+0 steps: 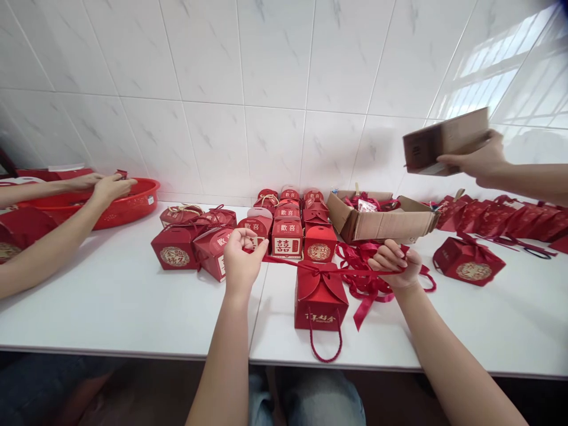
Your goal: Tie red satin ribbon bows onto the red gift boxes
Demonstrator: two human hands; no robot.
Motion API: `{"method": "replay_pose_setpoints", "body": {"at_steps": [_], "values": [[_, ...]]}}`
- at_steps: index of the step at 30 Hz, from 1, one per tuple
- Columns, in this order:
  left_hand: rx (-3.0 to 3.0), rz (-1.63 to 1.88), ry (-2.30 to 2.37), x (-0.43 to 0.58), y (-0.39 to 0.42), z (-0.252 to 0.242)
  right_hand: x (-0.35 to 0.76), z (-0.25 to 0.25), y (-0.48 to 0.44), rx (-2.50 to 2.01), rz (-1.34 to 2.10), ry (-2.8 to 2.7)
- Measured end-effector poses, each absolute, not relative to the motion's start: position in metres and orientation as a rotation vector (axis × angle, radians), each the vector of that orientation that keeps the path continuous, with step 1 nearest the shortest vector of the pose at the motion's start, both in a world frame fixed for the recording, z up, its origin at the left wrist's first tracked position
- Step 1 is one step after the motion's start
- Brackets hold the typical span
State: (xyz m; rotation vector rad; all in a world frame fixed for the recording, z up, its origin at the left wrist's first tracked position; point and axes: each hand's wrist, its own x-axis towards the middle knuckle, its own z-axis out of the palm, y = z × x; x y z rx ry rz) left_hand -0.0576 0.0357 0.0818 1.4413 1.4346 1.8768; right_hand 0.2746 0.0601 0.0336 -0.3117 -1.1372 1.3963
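Note:
A red gift box [320, 299] with gold lettering stands upright before me, its rope handle [326, 360] hanging down the front. Across its folded top runs a red ribbon [284, 261], pulled out sideways and crossed over the closure. My left hand [243, 257] pinches one ribbon end, to the left of the box. On the other side, my right hand [396, 264] has its fingers closed round the other end. A heap of loose red ribbon [366, 290] lies behind and beside my right hand. Rows of finished-looking red boxes [287, 236] stand behind.
Tied boxes [175, 251] sit at left, another box [471, 260] at right. An open carton [388, 226] holds ribbons by the wall. A co-worker's hand [481, 158] lifts a brown box [446, 142]; at left, another person's hands [109, 186] work over a red basin [128, 207].

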Motion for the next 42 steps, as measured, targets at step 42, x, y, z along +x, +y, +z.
{"method": "replay_pose_setpoints", "body": {"at_steps": [42], "values": [[2.046, 0.928, 1.682, -0.017, 0.013, 0.089, 0.250, 0.048, 0.050, -0.790, 1.557, -1.718]]}}
